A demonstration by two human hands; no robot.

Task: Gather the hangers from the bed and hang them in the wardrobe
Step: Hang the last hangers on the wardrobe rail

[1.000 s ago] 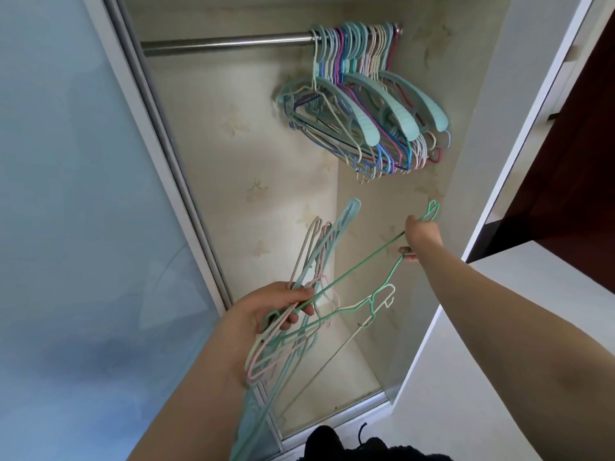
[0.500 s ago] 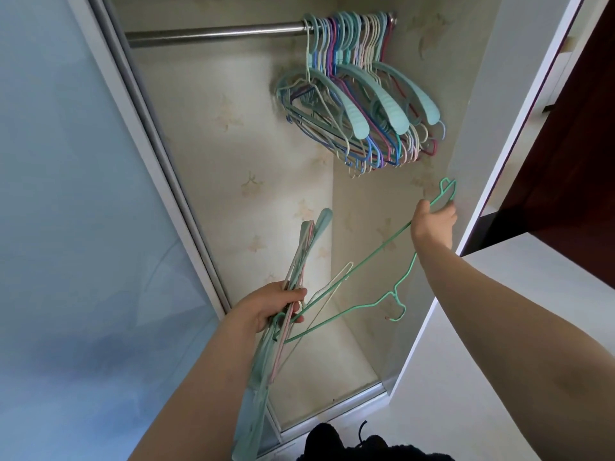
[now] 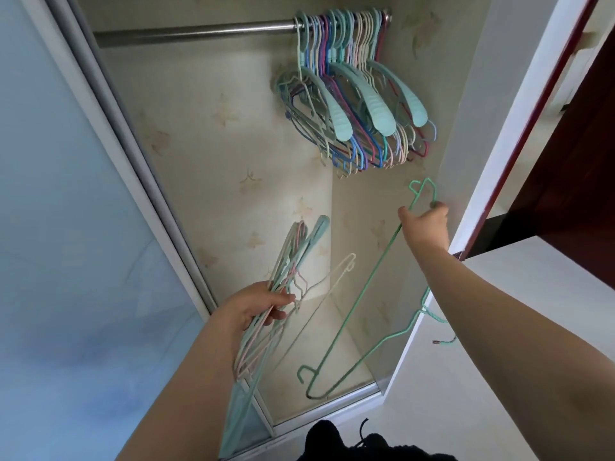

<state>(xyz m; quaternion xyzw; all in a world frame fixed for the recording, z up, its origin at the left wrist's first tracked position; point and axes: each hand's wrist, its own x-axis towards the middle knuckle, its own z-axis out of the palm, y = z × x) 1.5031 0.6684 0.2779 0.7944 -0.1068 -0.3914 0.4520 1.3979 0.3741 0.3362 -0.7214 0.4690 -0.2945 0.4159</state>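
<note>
My right hand [image 3: 426,226] grips one end of a green wire hanger [image 3: 362,297], which hangs down free of the others, its far end low near the wardrobe floor. My left hand [image 3: 258,306] holds a bundle of hangers [image 3: 286,261], pink, cream and pale blue, pointing up into the wardrobe. A steel rail [image 3: 193,31] runs across the top of the wardrobe. Many hung hangers [image 3: 356,94], teal, blue, purple and pink, crowd its right end above my right hand.
A frosted sliding door [image 3: 66,227] covers the left side, with its frame [image 3: 139,168] beside my left arm. The wardrobe's white right wall [image 3: 479,134] stands next to a dark red door [image 3: 572,134]. A black object [image 3: 362,444] lies at the bottom.
My right hand has pulled the green hanger out of the bundle and lifted it up and to the right. The hanger now hangs steeply, separate from the left hand's bundle.
</note>
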